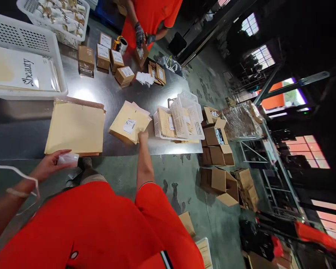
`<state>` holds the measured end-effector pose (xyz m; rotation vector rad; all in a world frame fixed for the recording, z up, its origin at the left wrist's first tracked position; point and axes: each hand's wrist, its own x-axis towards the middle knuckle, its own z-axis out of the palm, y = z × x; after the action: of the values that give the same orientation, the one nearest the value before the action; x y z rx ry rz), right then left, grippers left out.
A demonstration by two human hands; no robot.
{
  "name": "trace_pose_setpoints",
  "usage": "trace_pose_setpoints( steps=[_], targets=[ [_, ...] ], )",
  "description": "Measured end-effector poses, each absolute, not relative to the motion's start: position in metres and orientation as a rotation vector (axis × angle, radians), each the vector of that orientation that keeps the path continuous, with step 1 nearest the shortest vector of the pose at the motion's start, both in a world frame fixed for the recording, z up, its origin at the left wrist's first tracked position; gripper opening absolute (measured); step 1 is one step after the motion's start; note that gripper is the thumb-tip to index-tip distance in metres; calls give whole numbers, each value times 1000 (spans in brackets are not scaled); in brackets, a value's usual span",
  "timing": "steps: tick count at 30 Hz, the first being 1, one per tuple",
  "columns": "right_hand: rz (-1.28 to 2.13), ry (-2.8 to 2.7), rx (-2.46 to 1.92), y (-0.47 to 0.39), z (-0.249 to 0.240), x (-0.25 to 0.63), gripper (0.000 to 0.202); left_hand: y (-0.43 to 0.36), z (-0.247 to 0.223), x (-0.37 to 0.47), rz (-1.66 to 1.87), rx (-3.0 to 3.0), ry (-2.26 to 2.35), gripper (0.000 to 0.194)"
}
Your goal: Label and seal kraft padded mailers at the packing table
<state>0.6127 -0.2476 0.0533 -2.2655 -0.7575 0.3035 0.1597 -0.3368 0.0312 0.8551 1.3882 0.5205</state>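
My left hand [50,164] is closed round a small white plastic packet [68,159] just off the table's front edge. Beside it on the table lies a stack of large tan padded envelopes [77,125]. My right hand [143,136] grips the right-hand corner of the top one in a pile of smaller padded envelopes [122,125]; its fingertips are partly hidden. This envelope bears a white printed label [129,126], and pinkish flaps show at its far edge.
White baskets [182,116] of envelopes stand at the table's right end. Small labelled cartons [103,56] sit further back, near a gloved co-worker [149,22] holding a box. A crate [54,61] of printed bags is at left. Open cardboard boxes [218,183] stand on the floor.
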Motion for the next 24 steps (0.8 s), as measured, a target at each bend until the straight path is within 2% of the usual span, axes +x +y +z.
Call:
trace_pose_setpoints(
  steps=[2,3,4,6,9,13,15,17,19,20,22,24],
  targets=[
    [382,-875,-2241,-257,52,581,27,-353,35,162,635,849,1414,95],
    [541,-1024,-2159,-265,46,555,26,-360,37,164,705,829,1424,97],
    [745,-1210,-2020,-275,38,525,23,-367,39,166,778,794,1428,99],
    [1431,-1636,-1480,-302,17,459,16,-377,43,166,919,682,1421,101],
    [1901,-1725,-1128,-346,-12,378,16,-384,50,153,1071,480,1467,91],
    [1938,-1586,-1268,-377,-25,331,7,-394,47,125,1126,180,1675,66],
    [1866,-1516,-1342,-378,-25,323,22,-404,40,119,1111,74,1709,59],
    [1826,-1475,-1374,-376,-24,317,34,-416,34,120,1085,80,1662,75],
    [1828,-1479,-1341,-373,-23,312,32,-429,31,126,1052,176,1568,104],
    [1833,-1491,-1314,-372,-22,310,29,-435,30,129,1038,230,1528,112],
    [1834,-1516,-1291,-371,-21,307,21,-443,29,133,1004,308,1499,104],
    [1805,-1543,-1335,-371,-19,306,13,-446,28,136,971,334,1554,82]
  ],
)
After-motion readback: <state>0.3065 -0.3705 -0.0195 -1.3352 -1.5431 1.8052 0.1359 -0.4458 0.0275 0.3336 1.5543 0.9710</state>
